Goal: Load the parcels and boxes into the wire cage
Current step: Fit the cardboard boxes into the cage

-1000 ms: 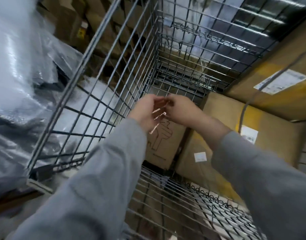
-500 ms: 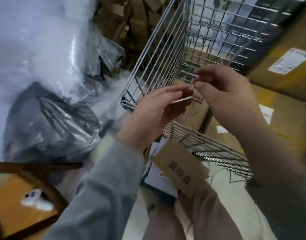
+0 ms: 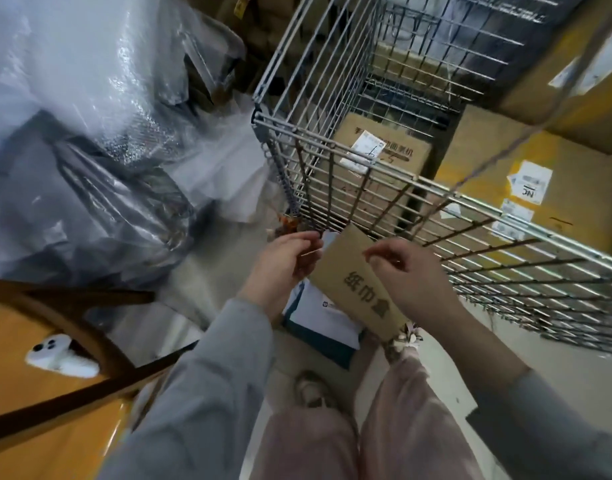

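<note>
Probably a parcel depot, wire cage (image 3: 332, 150), labelled cartons (image 3: 526, 174), bubble-wrapped bundles (image 3: 90, 98)

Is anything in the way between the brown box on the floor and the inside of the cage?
Yes. The cage's front wire panel stands between the brown box on the floor and the inside, so the box probably has to go over its top rail.

Pale floor (image 3: 436, 344) runs underfoot, bubble-wrapped bundles (image 3: 90, 98) piled far left, an orange wooden chair (image 3: 38, 393) near left.

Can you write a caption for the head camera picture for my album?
Both hands hover over a brown box beside the wire cage.
</note>
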